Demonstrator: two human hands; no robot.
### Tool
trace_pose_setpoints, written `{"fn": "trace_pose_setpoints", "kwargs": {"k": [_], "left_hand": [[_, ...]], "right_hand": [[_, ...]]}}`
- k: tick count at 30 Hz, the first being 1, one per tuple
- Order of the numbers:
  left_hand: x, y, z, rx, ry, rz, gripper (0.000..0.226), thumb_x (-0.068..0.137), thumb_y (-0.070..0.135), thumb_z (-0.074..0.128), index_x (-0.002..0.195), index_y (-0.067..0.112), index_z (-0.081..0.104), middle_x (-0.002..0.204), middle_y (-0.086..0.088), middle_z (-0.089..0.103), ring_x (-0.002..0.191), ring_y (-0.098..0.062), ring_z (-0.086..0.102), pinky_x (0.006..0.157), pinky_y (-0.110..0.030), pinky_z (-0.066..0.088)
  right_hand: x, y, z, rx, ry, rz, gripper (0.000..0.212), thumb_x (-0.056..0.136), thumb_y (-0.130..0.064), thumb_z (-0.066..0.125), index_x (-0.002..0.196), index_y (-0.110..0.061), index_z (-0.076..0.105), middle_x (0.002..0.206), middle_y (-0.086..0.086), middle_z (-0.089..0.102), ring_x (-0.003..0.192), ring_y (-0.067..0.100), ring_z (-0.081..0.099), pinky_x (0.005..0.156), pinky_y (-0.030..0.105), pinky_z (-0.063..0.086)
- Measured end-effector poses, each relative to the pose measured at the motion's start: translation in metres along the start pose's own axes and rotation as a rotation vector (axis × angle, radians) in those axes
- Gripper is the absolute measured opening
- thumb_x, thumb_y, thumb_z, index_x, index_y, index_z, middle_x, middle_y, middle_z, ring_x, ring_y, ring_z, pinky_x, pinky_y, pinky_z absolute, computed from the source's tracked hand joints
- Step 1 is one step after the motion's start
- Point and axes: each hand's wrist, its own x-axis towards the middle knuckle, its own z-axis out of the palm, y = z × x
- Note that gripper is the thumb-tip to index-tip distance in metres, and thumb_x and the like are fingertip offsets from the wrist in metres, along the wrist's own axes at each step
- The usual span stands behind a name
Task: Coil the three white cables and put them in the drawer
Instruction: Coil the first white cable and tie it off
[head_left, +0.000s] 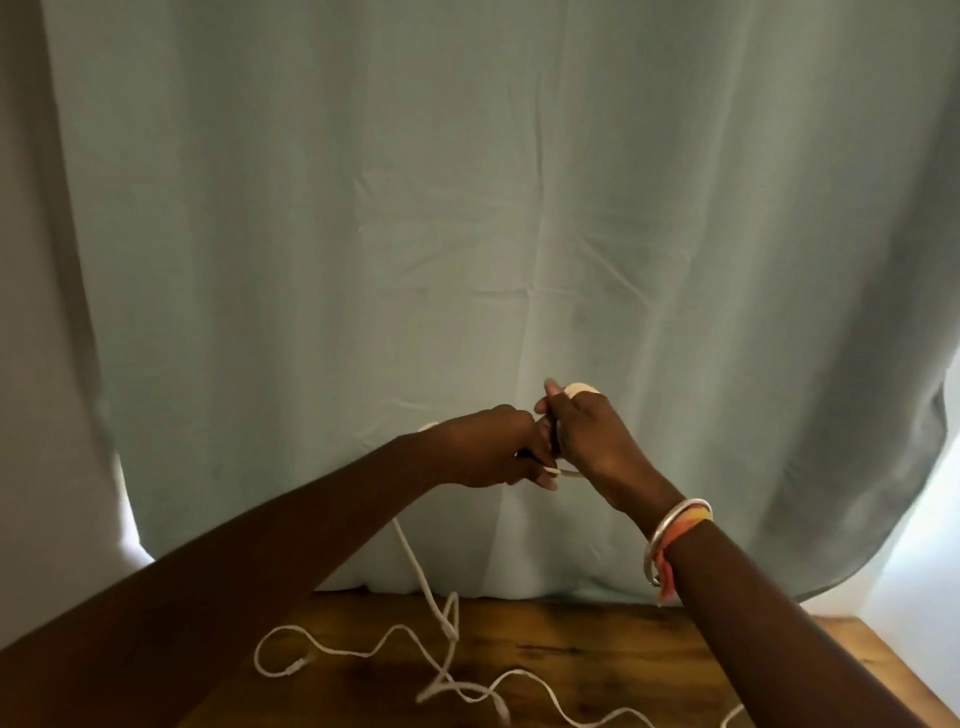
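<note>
**Above the table's far edge: white cable gripped in both hands**

In front of the curtain, you hold one white cable (413, 558) up off the table, both hands touching at the knuckles.

- Your left hand (488, 452) has its fingers curled round the cable, with a short strand pinched at the fingertips.
- That strand runs straight across into your right hand (592, 436), whose fingers are closed on it too, thumb up.
- A pale rounded bit shows above your right knuckles and another behind your left hand. Both could be cable loops, but they are too blurred to tell.
- From below your left hand the cable's tail hangs down and reaches the wooden table (597, 649) near its back edge.
- On the table the tail meets the loose strands (511, 674), which lie in wavy runs that cross each other near the front. I can't tell how many separate cables are in that tangle. One connector end lies at the left loop.
- Your right wrist carries a silver bangle (655, 540) and an orange band (666, 566), touching each other.
- The pale green curtain (467, 208) hangs behind everything, down to the table's back edge. Bright light shows past both of its lower corners.
</note>
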Motion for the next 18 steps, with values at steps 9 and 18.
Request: {"fn": "trace_pose_setpoints", "kwargs": {"k": [9,18], "left_hand": [[-0.013,-0.022,-0.041,0.278,-0.053,0.035,0.018,0.089,0.036,0.065,0.100,0.027,0.076,0.087,0.016,0.067,0.079,-0.003,0.059,0.069,-0.028,0.046],[-0.021,-0.046,-0.054,-0.511,0.312,0.013,0.015,0.083,0.013,0.073,0.095,0.005,0.078,0.070,-0.010,0.068,0.065,-0.012,0.056,0.061,-0.018,0.043]], "right_hand": [[-0.019,0.020,-0.008,0.096,-0.488,0.368,0.061,0.103,-0.050,0.034,0.084,0.000,0.063,0.058,0.011,0.057,0.046,0.020,0.052,0.050,0.027,0.045],[-0.061,-0.001,0.012,1.167,-1.031,0.186,0.044,0.104,-0.044,0.034,0.086,-0.009,0.053,0.061,-0.001,0.044,0.053,0.012,0.035,0.056,0.027,0.034]]}}
